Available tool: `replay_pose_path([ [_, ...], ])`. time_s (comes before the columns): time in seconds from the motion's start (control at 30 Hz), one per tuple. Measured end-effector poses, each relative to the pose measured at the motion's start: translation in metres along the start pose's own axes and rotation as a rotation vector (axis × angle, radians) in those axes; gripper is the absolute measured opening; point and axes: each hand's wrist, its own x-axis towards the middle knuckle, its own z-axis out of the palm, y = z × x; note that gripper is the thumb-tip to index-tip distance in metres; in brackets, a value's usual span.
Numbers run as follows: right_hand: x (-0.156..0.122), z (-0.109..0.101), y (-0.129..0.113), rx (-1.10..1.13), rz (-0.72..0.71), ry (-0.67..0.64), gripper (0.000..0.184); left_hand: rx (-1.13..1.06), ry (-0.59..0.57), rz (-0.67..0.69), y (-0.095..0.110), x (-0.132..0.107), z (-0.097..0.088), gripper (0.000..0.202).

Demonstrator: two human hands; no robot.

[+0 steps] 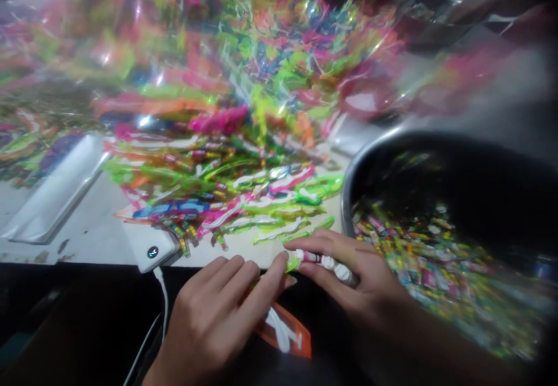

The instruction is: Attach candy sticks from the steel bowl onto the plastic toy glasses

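A right hand [355,275] curls around a candy strip [325,263] at the front edge of a desk, fingers and thumb closed on its white-and-pink length. The strip lies roughly level, its green end pointing toward a left hand [211,322]. That hand is extended and only slightly open, with its fingertips [279,272] against the green end; whether they have a real grip is hard to say from this blurred view. Both hands work together just off the desk edge, apparently on this one strip.

Directly below them, an orange wrapper [283,331] with white markings lies on a dark lap or cloth. To the right stands a steel bowl [349,200], its dark interior holding a bed of small, bright pieces [427,270], possibly candy. Straight ahead, a heap of neon strips [218,200] covers much of the desk [91,229]. A white power bank [150,249] sits near the edge, with a white cable [163,299] running down from it. A silver pouch [56,188] lies farther left. At this moment, the strip's green end is the point that calls for the left fingers' firm contact.
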Motion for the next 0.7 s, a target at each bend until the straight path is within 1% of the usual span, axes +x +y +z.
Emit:
replay_pose_path([
  [0.1, -0.003, 0.003, 0.004, -0.043, 0.020, 0.026, 0.023, 0.087, -0.005, 0.102, -0.004, -0.002, 0.001, 0.063],
  [0.17, -0.005, 0.006, 0.008, -0.084, 0.030, 0.060, 0.024, 0.120, -0.025, 0.133, -0.005, -0.003, 0.002, 0.058],
  [0.2, -0.006, 0.007, 0.010, -0.094, 0.015, 0.075, 0.024, 0.129, -0.017, 0.140, -0.005, -0.003, 0.002, 0.052],
  [0.27, -0.006, 0.009, 0.013, -0.110, -0.045, 0.096, 0.024, 0.141, 0.022, 0.150, -0.003, -0.002, 0.003, 0.040],
  [0.33, -0.005, 0.011, 0.015, -0.136, -0.108, 0.112, 0.025, 0.146, 0.057, 0.171, -0.002, -0.001, 0.003, 0.033],
  [0.43, -0.005, 0.011, 0.015, -0.169, -0.185, 0.088, 0.026, 0.156, 0.070, 0.196, -0.001, 0.000, 0.004, 0.031],
  [0.53, -0.004, 0.010, 0.015, -0.202, -0.294, 0.050, 0.032, 0.142, 0.041, 0.182, -0.002, -0.001, 0.005, 0.033],
  [0.6, -0.005, 0.010, 0.015, -0.247, -0.336, 0.034, 0.036, 0.130, 0.016, 0.170, -0.002, -0.002, 0.008, 0.034],
  [0.7, -0.005, 0.009, 0.014, -0.293, -0.357, 0.029, 0.031, 0.120, 0.044, 0.155, -0.001, -0.002, 0.013, 0.032],
])
